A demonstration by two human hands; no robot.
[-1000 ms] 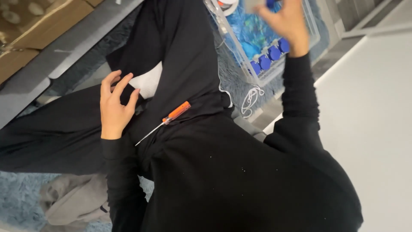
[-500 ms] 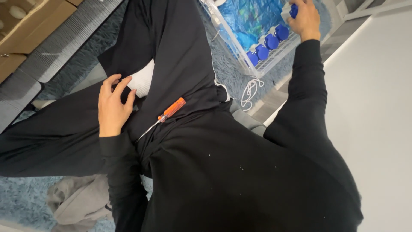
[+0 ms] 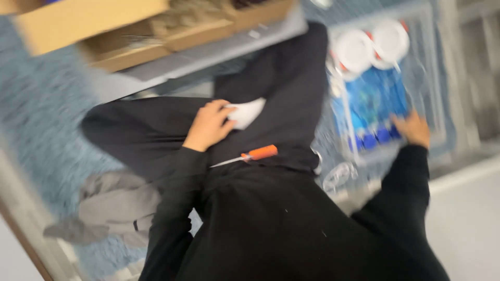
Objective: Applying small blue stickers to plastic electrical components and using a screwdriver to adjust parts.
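Swung rightward since before; screwdriver lay mid-frame, orange handle pointing right, across black-trousered lap; left hand fingers curled on white cloth; right hand fingers' state unclear; blue carpet.

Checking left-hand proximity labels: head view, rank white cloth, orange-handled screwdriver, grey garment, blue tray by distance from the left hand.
From the left hand:
1. White cloth, touching its fingertips, on the lap.
2. Orange-handled screwdriver, just below it, on the lap.
3. Grey garment, on the carpet, lower left.
4. Blue tray, far right, by the right hand.

white sock: on crossed leg, under left fingers | clear blue-filled case: flat on carpet, right fingers touching
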